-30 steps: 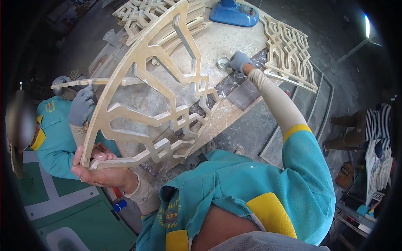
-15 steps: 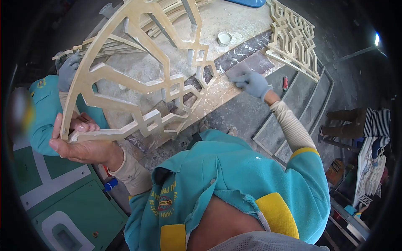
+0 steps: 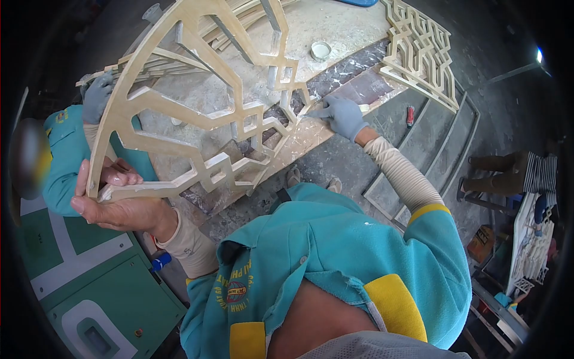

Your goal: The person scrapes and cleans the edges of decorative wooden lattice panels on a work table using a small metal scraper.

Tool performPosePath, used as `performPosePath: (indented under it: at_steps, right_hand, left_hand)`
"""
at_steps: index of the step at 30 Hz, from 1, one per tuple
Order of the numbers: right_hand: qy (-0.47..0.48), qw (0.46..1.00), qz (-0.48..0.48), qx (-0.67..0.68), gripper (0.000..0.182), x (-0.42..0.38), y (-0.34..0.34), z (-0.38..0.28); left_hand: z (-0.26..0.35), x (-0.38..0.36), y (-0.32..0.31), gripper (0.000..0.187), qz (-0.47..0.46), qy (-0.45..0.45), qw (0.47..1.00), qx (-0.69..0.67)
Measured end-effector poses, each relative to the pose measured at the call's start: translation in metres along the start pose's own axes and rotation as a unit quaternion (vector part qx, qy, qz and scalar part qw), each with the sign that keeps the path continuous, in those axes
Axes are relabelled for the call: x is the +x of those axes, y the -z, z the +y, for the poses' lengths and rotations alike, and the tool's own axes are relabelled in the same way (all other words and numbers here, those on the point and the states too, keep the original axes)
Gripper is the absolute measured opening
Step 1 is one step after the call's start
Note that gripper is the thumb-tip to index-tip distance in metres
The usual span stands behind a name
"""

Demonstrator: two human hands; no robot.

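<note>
The left grip (image 3: 134,206), bare, is closed around the lower corner of the panel (image 3: 173,115), with fingers on both sides of the wood. From there the panel rises tilted over the left part of the bench (image 3: 353,63), its curved rim outward and its small stepped squares toward the bench's near edge. The right grip (image 3: 345,118), gloved, is at the panel's inner end above that near edge, index finger stretched toward the wood and the other fingers curled. A pale bit (image 3: 363,108) shows beside it, perhaps a tool's end; I cannot tell whether the grip holds it. A cup (image 3: 320,52) stands farther in on the bench, and a lattice (image 3: 418,54) lies at its right end. Across the bench's left side, a co-worker's gloved hand (image 3: 97,99) is near some strips (image 3: 156,66).
</note>
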State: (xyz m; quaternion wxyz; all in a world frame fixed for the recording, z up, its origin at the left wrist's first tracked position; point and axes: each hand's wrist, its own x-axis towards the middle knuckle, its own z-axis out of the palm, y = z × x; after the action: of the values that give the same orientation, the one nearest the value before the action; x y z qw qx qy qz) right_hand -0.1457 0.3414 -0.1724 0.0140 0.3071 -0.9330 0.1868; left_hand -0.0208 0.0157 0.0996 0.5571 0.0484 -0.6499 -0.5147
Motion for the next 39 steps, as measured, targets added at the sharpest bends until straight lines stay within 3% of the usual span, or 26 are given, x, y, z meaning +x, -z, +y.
performPosePath:
  at_steps: [2, 8, 10, 26, 29, 31, 34, 37, 39]
  right_hand:
    - [0.015, 0.999, 0.024, -0.020, 0.037, 0.001, 0.008, 0.003]
    - [0.043, 0.996, 0.078, 0.011, 0.044, -0.005, 0.001, -0.017]
    - [-0.024, 0.999, 0.028, 0.011, 0.046, -0.010, -0.005, -0.033]
    - [-0.062, 0.998, -0.005, 0.006, 0.041, -0.026, -0.006, -0.051]
    - [-0.110, 0.992, -0.039, 0.053, 0.040, -0.022, 0.007, -0.050]
    - [-0.173, 0.984, 0.012, 0.030, 0.042, -0.017, 0.003, -0.052]
    - [-0.166, 0.985, 0.011, -0.049, 0.043, -0.022, -0.014, -0.067]
    - [-0.146, 0.987, -0.070, -0.018, 0.048, -0.028, -0.008, -0.080]
    - [-0.161, 0.986, -0.038, 0.001, 0.050, -0.024, -0.011, -0.069]
  left_hand:
    - [-0.003, -0.001, 0.003, 0.061, -0.012, -0.003, 0.999, -0.048]
    - [-0.003, 0.000, -0.002, 0.064, 0.012, -0.010, 1.000, -0.013]
    - [-0.004, 0.002, 0.000, 0.064, 0.006, -0.008, 1.000, -0.017]
    - [-0.005, 0.001, 0.006, 0.062, -0.010, 0.019, 0.999, -0.045]
    - [-0.004, 0.000, 0.005, 0.062, -0.013, 0.010, 0.999, -0.043]
    - [0.002, -0.002, -0.003, 0.064, 0.000, 0.001, 1.000, -0.029]
    - [0.004, -0.003, -0.004, 0.065, 0.005, -0.017, 1.000, -0.012]
    - [0.005, -0.005, -0.002, 0.066, -0.002, -0.023, 1.000, -0.006]
    - [0.006, -0.007, -0.003, 0.066, 0.003, -0.023, 1.000, -0.001]
